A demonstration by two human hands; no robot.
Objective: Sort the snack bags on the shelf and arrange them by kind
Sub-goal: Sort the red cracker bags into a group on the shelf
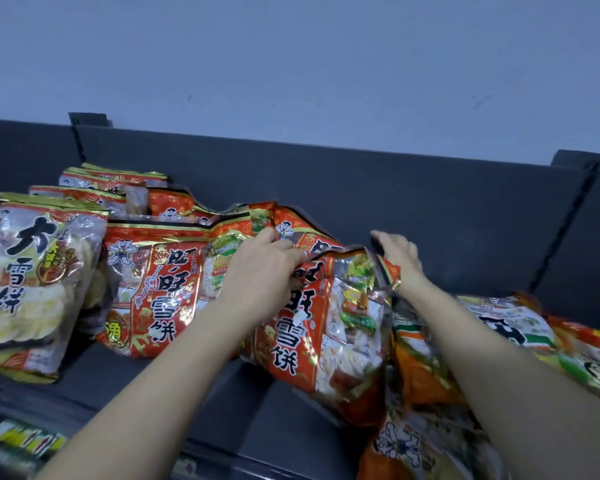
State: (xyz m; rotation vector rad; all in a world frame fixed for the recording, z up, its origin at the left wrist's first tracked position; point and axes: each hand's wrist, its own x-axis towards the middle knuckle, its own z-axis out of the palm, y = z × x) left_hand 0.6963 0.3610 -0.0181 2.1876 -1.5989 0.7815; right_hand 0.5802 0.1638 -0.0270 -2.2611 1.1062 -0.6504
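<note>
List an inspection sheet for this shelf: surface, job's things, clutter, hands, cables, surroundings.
Surface: dark grey shelf, partly bare in front.
Job's things: held red bag tilted at centre; second red bag upright to its left; pale bags in a row far left; mixed bags heaped at right.
Clutter: nothing seen.
Hands: left hand pinches the held red bag's top edge; right hand grips its top right corner.
Cables: nothing seen.
Surroundings: grey back panel, pale wall above.
</note>
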